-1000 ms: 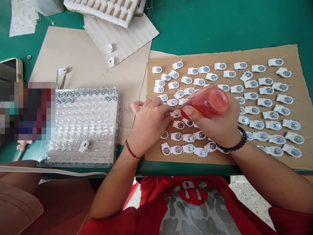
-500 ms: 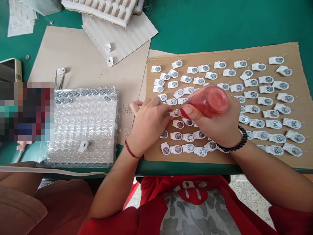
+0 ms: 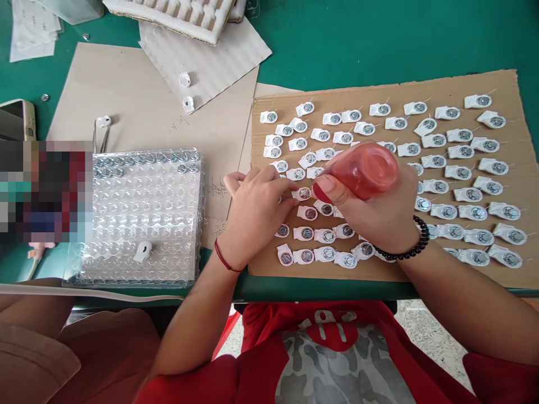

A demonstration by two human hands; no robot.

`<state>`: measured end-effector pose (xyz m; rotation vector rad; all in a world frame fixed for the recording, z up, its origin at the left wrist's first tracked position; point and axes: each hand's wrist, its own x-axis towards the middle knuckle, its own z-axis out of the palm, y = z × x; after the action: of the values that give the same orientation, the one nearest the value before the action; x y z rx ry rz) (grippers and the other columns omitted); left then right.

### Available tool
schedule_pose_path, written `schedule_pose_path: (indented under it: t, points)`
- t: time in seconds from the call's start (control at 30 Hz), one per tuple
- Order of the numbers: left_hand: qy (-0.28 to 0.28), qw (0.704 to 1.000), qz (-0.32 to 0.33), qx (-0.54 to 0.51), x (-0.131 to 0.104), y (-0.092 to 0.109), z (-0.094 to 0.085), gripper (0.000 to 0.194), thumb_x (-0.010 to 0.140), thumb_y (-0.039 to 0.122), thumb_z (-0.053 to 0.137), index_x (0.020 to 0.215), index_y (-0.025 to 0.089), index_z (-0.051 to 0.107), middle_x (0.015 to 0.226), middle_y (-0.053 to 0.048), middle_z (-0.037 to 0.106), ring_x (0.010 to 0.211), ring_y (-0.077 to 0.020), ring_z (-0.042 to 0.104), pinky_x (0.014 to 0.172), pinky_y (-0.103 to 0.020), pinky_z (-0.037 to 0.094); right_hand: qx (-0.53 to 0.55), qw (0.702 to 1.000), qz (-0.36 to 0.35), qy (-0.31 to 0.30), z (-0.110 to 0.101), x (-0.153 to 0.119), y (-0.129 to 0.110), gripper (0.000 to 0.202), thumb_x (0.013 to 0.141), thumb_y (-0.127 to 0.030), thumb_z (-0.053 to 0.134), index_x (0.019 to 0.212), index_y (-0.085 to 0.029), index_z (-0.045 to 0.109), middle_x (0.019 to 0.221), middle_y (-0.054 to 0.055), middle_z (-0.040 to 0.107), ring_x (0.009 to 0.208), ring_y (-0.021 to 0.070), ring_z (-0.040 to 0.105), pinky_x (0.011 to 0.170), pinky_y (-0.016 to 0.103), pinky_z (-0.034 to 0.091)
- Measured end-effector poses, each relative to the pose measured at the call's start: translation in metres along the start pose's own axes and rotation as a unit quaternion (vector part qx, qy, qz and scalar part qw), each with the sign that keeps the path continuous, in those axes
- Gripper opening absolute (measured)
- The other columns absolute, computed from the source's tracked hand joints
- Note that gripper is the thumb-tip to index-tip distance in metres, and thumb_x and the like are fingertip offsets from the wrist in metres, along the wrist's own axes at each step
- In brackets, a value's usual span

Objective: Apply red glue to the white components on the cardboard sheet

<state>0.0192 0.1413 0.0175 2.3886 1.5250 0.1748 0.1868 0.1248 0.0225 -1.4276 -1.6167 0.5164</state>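
Over the left half of a cardboard sheet (image 3: pixel 263 247), a red bottle (image 3: pixel 364 171) is being held aslant, neck down-left, in the wrapped grip of the right hand (image 3: pixel 381 210). At its neck, a white piece (image 3: pixel 302 194) — long axis running left-right, round end rightward — is apparently being pinched by the left hand (image 3: pixel 261 210). Neck and piece are seemingly being aligned; steadiness is being called for.

You wear a red shirt (image 3: pixel 337 365) with grey camouflage print, your translucent red bottle (image 3: pixel 370 171) against white pieces (image 3: pixel 441 114) with silvery discs (image 3: pixel 479 257), brown cardboard (image 3: pixel 263 247) and green tabletop (image 3: pixel 357 39).
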Motion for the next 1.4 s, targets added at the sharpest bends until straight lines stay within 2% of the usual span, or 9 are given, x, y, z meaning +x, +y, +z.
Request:
schedule_pose_path:
  t: [0.13, 0.37, 0.5, 0.7, 0.83, 1.4]
  points:
    - [-0.004, 1.000, 0.000, -0.002, 0.0002, 0.0006, -0.0007, 0.009, 0.079, 0.024, 0.057, 0.084, 0.028, 0.065, 0.083, -0.002, 0.055, 0.084, -0.0209, 0.050, 0.073, -0.038, 0.025, -0.010, 1.000, -0.004, 0.014, -0.0006, 0.0006, 0.0001, 0.029, 0.070, -0.055, 0.064, 0.071, -0.027, 0.059, 0.074, 0.000, 0.065, 0.068, 0.0208, 0.061, 0.064, 0.039, 0.050]
    - [-0.002, 1.000, 0.002, -0.009, 0.0007, -0.0002, 0.0003, 0.011, 0.081, 0.025, 0.056, 0.085, 0.028, 0.065, 0.083, -0.002, 0.055, 0.085, -0.0210, 0.050, 0.073, -0.038, 0.026, -0.038, 0.999, 0.014, 0.000, -0.0021, 0.0008, -0.0020, 0.031, 0.072, -0.058, 0.061, 0.070, -0.027, 0.058, 0.072, 0.000, 0.064, 0.067, 0.0201, 0.060, 0.064, 0.038, 0.050]
    - [0.001, 1.000, 0.004, -0.004, 0.0004, -0.0002, 0.0002, 0.010, 0.080, 0.025, 0.056, 0.084, 0.029, 0.065, 0.082, -0.001, 0.055, 0.085, -0.0209, 0.050, 0.072, -0.038, 0.025, -0.034, 0.999, 0.016, -0.001, -0.0020, 0.0007, -0.0029, 0.030, 0.073, -0.057, 0.060, 0.071, -0.027, 0.058, 0.073, 0.000, 0.065, 0.068, 0.0199, 0.060, 0.065, 0.037, 0.050]
    - [0.005, 1.000, 0.004, 0.003, 0.0001, 0.0006, 0.0000, 0.009, 0.080, 0.025, 0.057, 0.083, 0.028, 0.065, 0.081, -0.002, 0.055, 0.084, -0.0209, 0.050, 0.073, -0.039, 0.025, -0.015, 1.000, 0.011, 0.016, -0.0009, 0.0011, -0.0001, 0.032, 0.067, -0.055, 0.065, 0.069, -0.024, 0.059, 0.070, 0.001, 0.064, 0.066, 0.0195, 0.059, 0.066, 0.037, 0.050]
    - [0.001, 1.000, 0.004, -0.002, 0.0003, 0.0005, -0.0002, 0.009, 0.079, 0.024, 0.057, 0.083, 0.028, 0.065, 0.081, -0.002, 0.054, 0.084, -0.0209, 0.050, 0.073, -0.039, 0.025, -0.025, 1.000, -0.005, 0.006, -0.0015, 0.0011, 0.0015, 0.030, 0.070, -0.054, 0.064, 0.072, -0.024, 0.058, 0.071, 0.001, 0.064, 0.067, 0.0179, 0.059, 0.066, 0.034, 0.050]
    - [0.002, 1.000, 0.004, 0.000, 0.0000, 0.0009, -0.0012, 0.011, 0.080, 0.024, 0.056, 0.085, 0.029, 0.066, 0.080, -0.001, 0.053, 0.084, -0.0209, 0.050, 0.074, -0.039, 0.025, -0.022, 0.999, 0.001, 0.027, -0.0006, 0.0007, 0.0026, 0.036, 0.071, -0.058, 0.061, 0.073, -0.023, 0.058, 0.072, 0.002, 0.064, 0.067, 0.0192, 0.060, 0.067, 0.036, 0.050]
